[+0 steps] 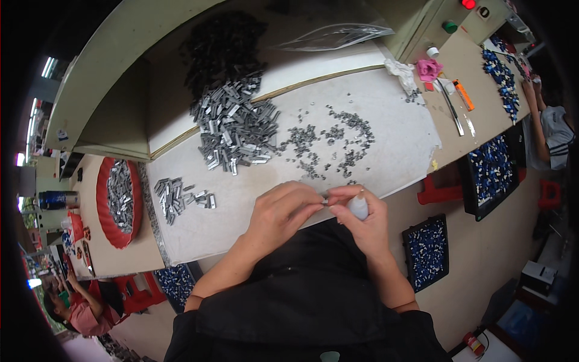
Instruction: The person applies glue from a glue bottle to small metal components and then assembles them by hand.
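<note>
My left hand is closed, thumb and fingertips pinching a small metal piece just past the table's near edge. Close beside it, my right hand is closed around a small whitish bottle. Its fingertips meet the left ones at the small piece, whose shape is mostly hidden. Beyond my hands, small shiny metal parts lie scattered on a white sheet. Left of them rises a big heap of grey metal rectangular pieces. A smaller group of the same pieces lies nearer my left arm.
A red basin of metal pieces stands at the left. At the right are a pink cloth, an orange cutter and black trays of blue and white parts. A clear bag lies on the shelf. Co-workers sit at both sides.
</note>
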{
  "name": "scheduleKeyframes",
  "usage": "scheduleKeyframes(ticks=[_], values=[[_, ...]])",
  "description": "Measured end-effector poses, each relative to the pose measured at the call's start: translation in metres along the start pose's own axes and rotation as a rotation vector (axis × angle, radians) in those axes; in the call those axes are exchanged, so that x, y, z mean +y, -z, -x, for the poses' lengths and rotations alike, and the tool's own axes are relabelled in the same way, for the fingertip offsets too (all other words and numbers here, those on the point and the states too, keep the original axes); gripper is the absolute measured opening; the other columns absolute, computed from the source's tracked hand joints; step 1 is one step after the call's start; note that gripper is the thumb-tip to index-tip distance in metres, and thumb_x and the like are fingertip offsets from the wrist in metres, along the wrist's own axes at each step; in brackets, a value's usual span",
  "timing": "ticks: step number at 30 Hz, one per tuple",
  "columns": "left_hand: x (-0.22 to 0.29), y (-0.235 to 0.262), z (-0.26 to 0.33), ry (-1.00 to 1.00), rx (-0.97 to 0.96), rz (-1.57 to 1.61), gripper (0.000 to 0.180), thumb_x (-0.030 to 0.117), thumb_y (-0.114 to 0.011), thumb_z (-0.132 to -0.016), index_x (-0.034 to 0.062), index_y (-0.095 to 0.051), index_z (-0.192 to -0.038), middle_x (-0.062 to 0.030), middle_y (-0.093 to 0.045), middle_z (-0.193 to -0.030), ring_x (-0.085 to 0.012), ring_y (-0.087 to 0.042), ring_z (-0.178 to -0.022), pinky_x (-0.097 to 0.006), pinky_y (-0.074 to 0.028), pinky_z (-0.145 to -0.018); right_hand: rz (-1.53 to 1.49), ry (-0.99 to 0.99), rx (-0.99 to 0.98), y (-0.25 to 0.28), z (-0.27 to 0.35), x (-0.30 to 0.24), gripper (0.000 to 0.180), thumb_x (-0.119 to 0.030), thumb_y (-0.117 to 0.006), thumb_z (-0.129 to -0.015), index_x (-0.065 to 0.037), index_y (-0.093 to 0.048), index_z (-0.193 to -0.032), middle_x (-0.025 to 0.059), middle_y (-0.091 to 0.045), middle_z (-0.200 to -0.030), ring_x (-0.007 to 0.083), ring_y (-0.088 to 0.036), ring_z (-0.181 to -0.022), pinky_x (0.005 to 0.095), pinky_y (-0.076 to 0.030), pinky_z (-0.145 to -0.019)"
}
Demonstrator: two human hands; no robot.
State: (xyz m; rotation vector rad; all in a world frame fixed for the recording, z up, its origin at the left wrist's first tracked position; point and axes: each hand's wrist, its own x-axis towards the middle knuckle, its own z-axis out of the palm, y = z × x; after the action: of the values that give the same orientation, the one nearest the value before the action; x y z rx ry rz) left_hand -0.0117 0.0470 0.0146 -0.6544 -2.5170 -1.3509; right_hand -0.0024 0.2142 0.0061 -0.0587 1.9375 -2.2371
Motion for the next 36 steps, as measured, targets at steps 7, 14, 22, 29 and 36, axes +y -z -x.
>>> scheduleKeyframes(ticks=[7, 14, 22, 29, 36], values=[[0.007, -0.009, -0.001, 0.02, 0.003, 0.316, 0.016, -0.001, -0.067, -0.065, 0.0023, -0.059, -0.079, -0.008, -0.059, -0.075, -0.019, -0.058, -0.068, -0.027, -0.045, -0.059, -0.193, -0.092, 0.007, 0.006, 0.011, 0.002, 0.008, -0.004, -0.06, -0.077, 0.001, -0.056, -0.08, 0.0031, -0.055, -0.072, 0.0058, -0.049, -0.059, 0.0185, -0.041, -0.054], [0.011, -0.03, 0.001, 0.477, 0.226, 1.1, 0.02, -0.005, -0.061, -0.071, -0.0013, -0.056, -0.09, -0.0075, -0.057, -0.089, -0.0152, -0.056, -0.081, -0.026, -0.044, -0.076, -0.422, 0.046, 0.106, -0.014, 0.003, 0.012, 0.007, -0.001, -0.058, -0.076, 0.0, -0.053, -0.081, 0.0046, -0.055, -0.078, 0.0066, -0.05, -0.06, 0.0192, -0.042, -0.054], [0.009, -0.029, -0.001, 0.531, 0.225, 1.032, 0.016, -0.002, -0.056, -0.077, -0.0034, -0.054, -0.093, -0.0133, -0.06, -0.087, -0.0165, -0.058, -0.078, -0.027, -0.045, -0.075, -0.203, 0.086, 0.162, -0.011, 0.006, 0.007, 0.007, -0.003, -0.059, -0.077, -0.001, -0.055, -0.082, 0.0027, -0.057, -0.075, 0.0049, -0.049, -0.062, 0.0178, -0.04, -0.054], [-0.01, -0.038, 0.007, 0.475, 0.21, 0.844, 0.018, 0.002, -0.056, -0.077, -0.0028, -0.053, -0.094, -0.0123, -0.058, -0.079, -0.0152, -0.056, -0.068, -0.025, -0.046, -0.065, -0.046, 0.291, 0.545, 0.058, 0.019, 0.002, 0.007, -0.004, -0.058, -0.077, -0.002, -0.055, -0.082, 0.0009, -0.054, -0.07, 0.0042, -0.048, -0.061, 0.0182, -0.039, -0.055], [-0.019, -0.032, 0.007, 0.42, 0.256, 0.854, 0.02, 0.006, -0.058, -0.077, -0.0019, -0.052, -0.094, -0.0091, -0.056, -0.078, -0.0139, -0.053, -0.07, -0.025, -0.045, -0.063, 0.021, 1.036, 1.233, 0.178, 0.118, -0.08, 0.008, -0.004, -0.049, -0.082, -0.003, -0.047, -0.09, 0.0089, -0.051, -0.075, 0.0104, -0.048, -0.053, 0.0218, -0.042, -0.044]])
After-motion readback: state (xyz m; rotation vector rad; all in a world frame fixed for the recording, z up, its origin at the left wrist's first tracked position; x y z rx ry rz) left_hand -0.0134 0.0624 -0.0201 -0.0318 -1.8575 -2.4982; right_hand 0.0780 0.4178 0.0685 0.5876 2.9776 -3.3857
